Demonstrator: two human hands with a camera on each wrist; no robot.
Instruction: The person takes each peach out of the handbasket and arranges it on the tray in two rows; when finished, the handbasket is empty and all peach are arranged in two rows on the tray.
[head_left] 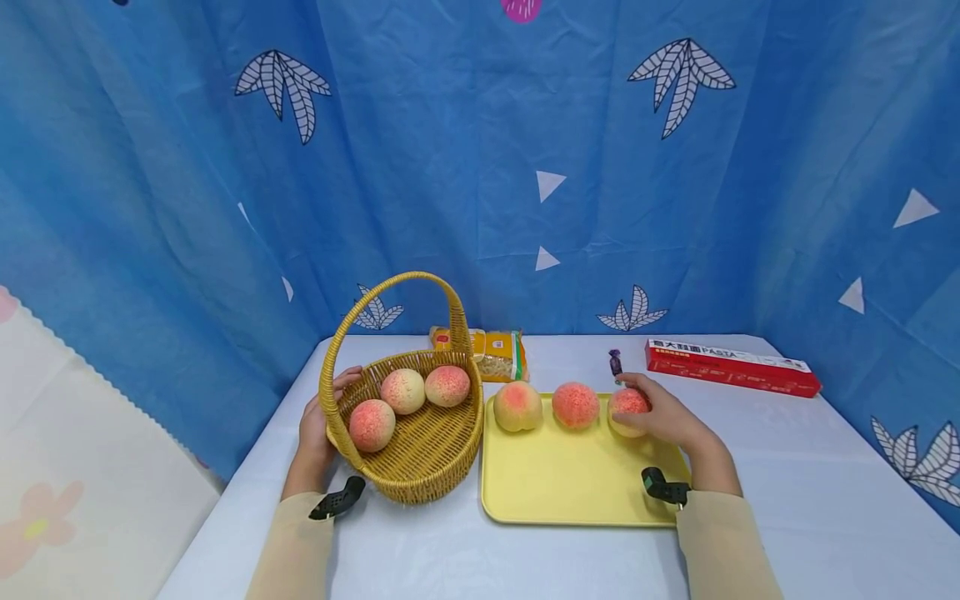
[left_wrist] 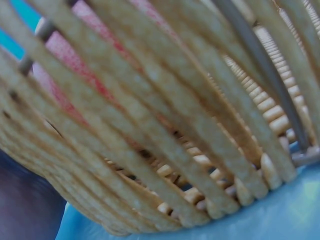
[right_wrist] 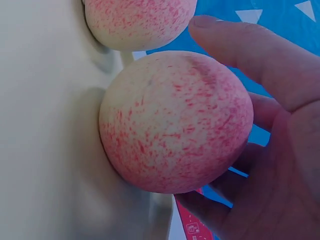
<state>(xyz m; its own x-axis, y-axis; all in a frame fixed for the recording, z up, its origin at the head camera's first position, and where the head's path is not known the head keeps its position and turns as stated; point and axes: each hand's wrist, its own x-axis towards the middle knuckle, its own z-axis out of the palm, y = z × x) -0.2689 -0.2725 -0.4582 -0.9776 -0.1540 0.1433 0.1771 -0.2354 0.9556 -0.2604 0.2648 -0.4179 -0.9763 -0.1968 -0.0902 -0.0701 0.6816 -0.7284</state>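
Observation:
A yellow woven basket (head_left: 420,475) with a tall arched handle holds three peaches, one of them a pink-and-cream peach (head_left: 372,425). My left hand (head_left: 318,429) rests against the basket's left outer side, its fingertips by the rim; part of it is hidden behind the handle. The left wrist view shows the basket's slats (left_wrist: 165,125) close up. On the yellow tray (head_left: 570,483), three peaches stand in a row along the far edge. Around the right-hand peach (right_wrist: 175,122) reaches my right hand (head_left: 667,412), fingers behind it and thumb apart from it.
Behind the basket lies a yellow pasta bag (head_left: 498,354). A small purple wrapped candy (head_left: 616,362) is beyond the tray, and a long red pasta box (head_left: 731,367) lies at the back right. A blue curtain (head_left: 480,167) hangs behind the white table (head_left: 405,558).

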